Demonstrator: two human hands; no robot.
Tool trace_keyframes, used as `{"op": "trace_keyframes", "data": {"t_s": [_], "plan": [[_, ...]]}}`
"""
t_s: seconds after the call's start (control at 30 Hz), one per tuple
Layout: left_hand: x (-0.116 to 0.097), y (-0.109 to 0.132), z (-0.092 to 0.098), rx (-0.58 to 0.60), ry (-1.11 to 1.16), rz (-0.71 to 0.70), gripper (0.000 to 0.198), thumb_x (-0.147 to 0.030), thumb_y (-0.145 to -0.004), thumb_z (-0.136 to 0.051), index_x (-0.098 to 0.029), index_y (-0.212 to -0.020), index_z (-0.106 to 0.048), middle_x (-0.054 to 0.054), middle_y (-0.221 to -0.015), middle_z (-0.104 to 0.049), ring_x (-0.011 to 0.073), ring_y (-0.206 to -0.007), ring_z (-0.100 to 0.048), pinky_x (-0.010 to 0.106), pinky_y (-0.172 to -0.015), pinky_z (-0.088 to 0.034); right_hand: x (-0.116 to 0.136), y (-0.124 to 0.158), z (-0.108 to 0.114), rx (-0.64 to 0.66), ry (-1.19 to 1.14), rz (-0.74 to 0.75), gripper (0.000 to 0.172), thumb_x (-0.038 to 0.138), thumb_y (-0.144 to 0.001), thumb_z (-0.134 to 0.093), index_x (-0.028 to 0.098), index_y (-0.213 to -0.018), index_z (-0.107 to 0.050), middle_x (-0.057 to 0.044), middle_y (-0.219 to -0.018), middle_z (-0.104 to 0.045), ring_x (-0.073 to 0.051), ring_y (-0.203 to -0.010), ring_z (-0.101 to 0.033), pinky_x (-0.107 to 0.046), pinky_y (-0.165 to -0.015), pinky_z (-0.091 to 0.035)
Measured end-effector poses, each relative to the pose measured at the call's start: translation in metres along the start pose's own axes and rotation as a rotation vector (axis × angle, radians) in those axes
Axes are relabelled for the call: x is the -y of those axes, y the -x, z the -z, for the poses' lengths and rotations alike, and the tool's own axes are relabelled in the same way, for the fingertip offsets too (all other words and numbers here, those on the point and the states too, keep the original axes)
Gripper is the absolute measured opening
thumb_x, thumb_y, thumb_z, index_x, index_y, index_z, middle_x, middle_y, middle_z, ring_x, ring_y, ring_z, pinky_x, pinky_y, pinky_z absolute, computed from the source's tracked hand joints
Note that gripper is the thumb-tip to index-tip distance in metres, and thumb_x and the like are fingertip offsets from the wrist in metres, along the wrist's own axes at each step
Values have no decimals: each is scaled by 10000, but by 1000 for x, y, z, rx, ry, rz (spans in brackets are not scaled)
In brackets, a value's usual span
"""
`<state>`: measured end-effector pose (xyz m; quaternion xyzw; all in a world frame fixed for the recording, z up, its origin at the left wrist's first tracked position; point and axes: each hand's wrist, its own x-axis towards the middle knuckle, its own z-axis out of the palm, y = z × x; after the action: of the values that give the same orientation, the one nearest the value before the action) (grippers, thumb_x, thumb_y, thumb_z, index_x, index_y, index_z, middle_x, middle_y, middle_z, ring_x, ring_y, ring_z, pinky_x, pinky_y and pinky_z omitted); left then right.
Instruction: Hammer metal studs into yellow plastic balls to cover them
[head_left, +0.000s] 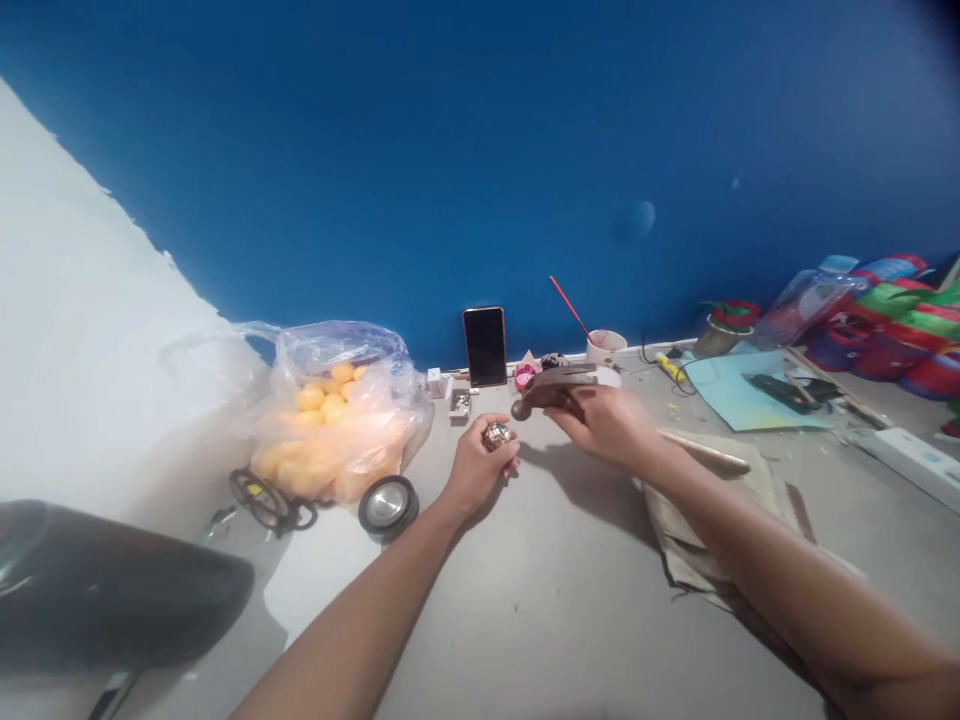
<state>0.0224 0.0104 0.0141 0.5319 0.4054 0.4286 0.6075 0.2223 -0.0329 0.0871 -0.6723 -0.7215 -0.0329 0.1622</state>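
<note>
My left hand (pixel 480 460) is closed around a small shiny ball (pixel 498 436) with a speckled, studded silver-and-gold surface. Its upper side shows between thumb and fingers. My right hand (pixel 604 425) grips a hammer (pixel 551 387) close to its dark metal head. The round striking face points left, just above and to the right of the ball, apart from it. A pale brown bar (pixel 709 453) shows beyond the right forearm; whether it is the hammer's handle I cannot tell. A small open box (pixel 460 404) with shiny bits lies behind my left hand.
Left stands a plastic bag (pixel 337 430) of orange-yellow balls, with a round black-rimmed lid (pixel 388 505). A phone (pixel 485 345) leans on the blue wall. A white cup (pixel 604 347), folded cloth (pixel 697 520), light-blue sheet (pixel 750 390) and power strip (pixel 915 465) are rightward.
</note>
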Motion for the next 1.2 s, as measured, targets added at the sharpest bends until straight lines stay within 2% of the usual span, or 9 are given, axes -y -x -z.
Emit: {"op": "trace_keyframes", "data": {"t_s": [0.1,0.27,0.4,0.6,0.73,0.8,0.9,1.03,1.2], "plan": [[-3,1,2,55,-59,-9,351,-220,-704,-758,-156,-1019,-619,14,-769,-694,83,-476,-574,203,-453,-422,9,7,2,-89,-30,64,379,453,-969,-504,158,-1025,-735,-154,-896,-752,-260,-748,-652,-338,-659,-397],[-2,1,4,126,-137,-5,326,-327,-762,-782,-149,-989,-632,-24,-535,-616,101,-425,-526,206,-447,-389,15,10,-5,3,-98,146,340,427,-958,-530,155,-991,-732,-155,-885,-749,-239,-687,-624,-334,-610,-359],[2,0,5,116,-136,2,329,-332,-756,-786,-157,-993,-641,-33,-496,-601,101,-396,-501,201,-421,-349,14,10,-2,-121,-138,155,332,417,-965,-526,175,-1064,-730,-147,-958,-759,-261,-802,-655,-335,-675,-393],[-4,3,2,123,-170,14,248,-281,-726,-787,-150,-884,-645,-30,-475,-588,105,-396,-510,211,-431,-383,14,8,2,43,-102,130,327,419,-967,-523,176,-927,-737,-135,-863,-756,-238,-704,-638,-330,-621,-359],[-3,3,2,88,-132,21,369,-301,-712,-807,-145,-1013,-660,-33,-477,-600,116,-397,-530,210,-425,-389,9,8,5,-92,-111,97,386,472,-965,-502,167,-954,-738,-145,-856,-746,-253,-700,-635,-347,-638,-367],[-2,2,3,100,-125,24,369,-316,-711,-815,-143,-994,-653,-35,-460,-591,112,-372,-515,204,-402,-368,9,8,4,-87,-138,115,375,457,-969,-499,173,-976,-742,-144,-877,-747,-254,-704,-638,-349,-644,-369],[-2,1,4,148,-156,52,299,-330,-732,-800,-151,-888,-619,-26,-467,-595,104,-341,-504,197,-368,-355,10,7,-1,13,-161,177,321,402,-961,-521,171,-987,-743,-141,-889,-754,-248,-697,-640,-340,-628,-360],[-4,2,2,126,-131,67,315,-324,-746,-775,-162,-959,-609,-28,-570,-638,98,-356,-524,190,-346,-370,5,4,-1,-100,-145,167,344,419,-963,-519,164,-1059,-730,-139,-896,-756,-250,-723,-645,-330,-636,-373],[-7,3,0,173,-149,39,277,-264,-777,-715,-184,-1009,-587,-97,-409,-522,89,-305,-450,168,-350,-344,0,3,-1,-133,-80,141,353,433,-970,-514,158,-907,-726,-120,-783,-739,-228,-650,-629,-318,-604,-365]]}}
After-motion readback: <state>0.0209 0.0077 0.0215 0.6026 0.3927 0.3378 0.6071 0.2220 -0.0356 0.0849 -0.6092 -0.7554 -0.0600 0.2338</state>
